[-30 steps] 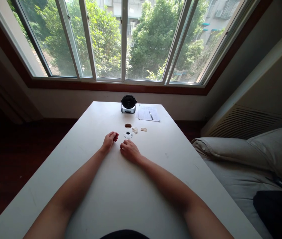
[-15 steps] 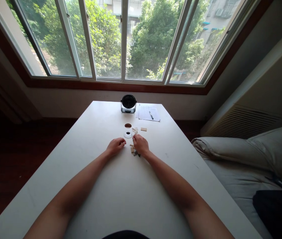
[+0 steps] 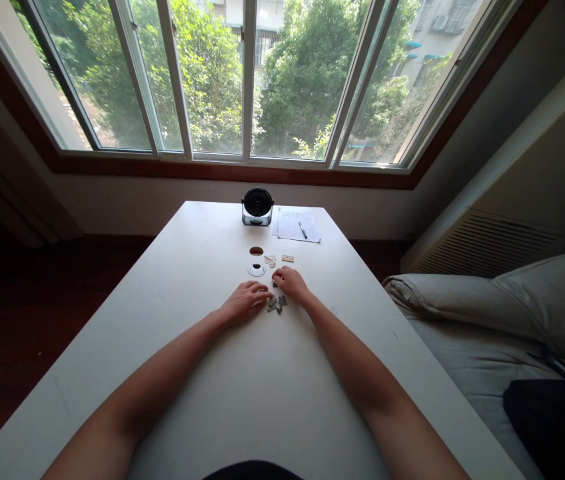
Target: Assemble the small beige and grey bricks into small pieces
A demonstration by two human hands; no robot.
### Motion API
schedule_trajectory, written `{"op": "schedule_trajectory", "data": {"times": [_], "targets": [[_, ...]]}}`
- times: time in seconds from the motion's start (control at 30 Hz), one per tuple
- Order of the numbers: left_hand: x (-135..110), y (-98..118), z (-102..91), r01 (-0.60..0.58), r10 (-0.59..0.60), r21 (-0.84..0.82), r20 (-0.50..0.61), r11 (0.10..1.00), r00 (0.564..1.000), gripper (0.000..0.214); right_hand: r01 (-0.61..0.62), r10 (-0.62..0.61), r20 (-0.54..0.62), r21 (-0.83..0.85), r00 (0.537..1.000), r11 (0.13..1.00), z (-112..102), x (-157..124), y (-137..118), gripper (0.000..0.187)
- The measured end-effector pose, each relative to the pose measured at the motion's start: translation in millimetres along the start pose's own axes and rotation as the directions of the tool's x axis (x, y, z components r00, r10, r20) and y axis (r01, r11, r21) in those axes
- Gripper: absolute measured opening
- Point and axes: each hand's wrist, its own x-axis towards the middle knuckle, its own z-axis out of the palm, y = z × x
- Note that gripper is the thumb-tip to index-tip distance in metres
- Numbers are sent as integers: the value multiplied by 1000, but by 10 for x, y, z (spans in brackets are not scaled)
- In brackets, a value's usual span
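My hands are apart, the left hand (image 3: 247, 303) with fingers loosely extended and the right hand (image 3: 290, 283) curled over a tiny dark piece (image 3: 275, 285), whether gripped I can't tell. Across this flat white tabletop (image 3: 242, 387), a careless sweep towards eleven o'clock could knock loose bits into the dark opening (image 3: 256, 266) of the white, round, plastic-looking ring (image 3: 251, 272). The small, greyish, angular bits (image 3: 278, 304), material unclear, lie scattered at three o'clock from my left fingertips and seven from my right hand, dull and uneven.
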Motion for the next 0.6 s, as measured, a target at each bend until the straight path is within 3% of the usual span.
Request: {"op": "schedule_trajectory", "data": {"times": [0.23, 0.37, 0.53, 0.6], "targets": [[-14, -89, 6, 106, -101, 41, -105, 994, 989, 27, 133, -153, 156, 133, 976, 982, -98, 32, 111, 21], [-25, -175, -18, 160, -153, 42, -137, 986, 979, 23, 92, -148, 258, 216, 955, 972, -148, -12, 51, 18], [-22, -232, -22, 158, -156, -1, -134, 987, 979, 24, 14, -245, 466, 445, 850, 896, -138, -57, -19, 19], [-25, -242, -16, 166, -168, -29, -142, 986, 976, 26, 25, -256, 424, 479, 869, 878, -89, -61, -33, 21]]}}
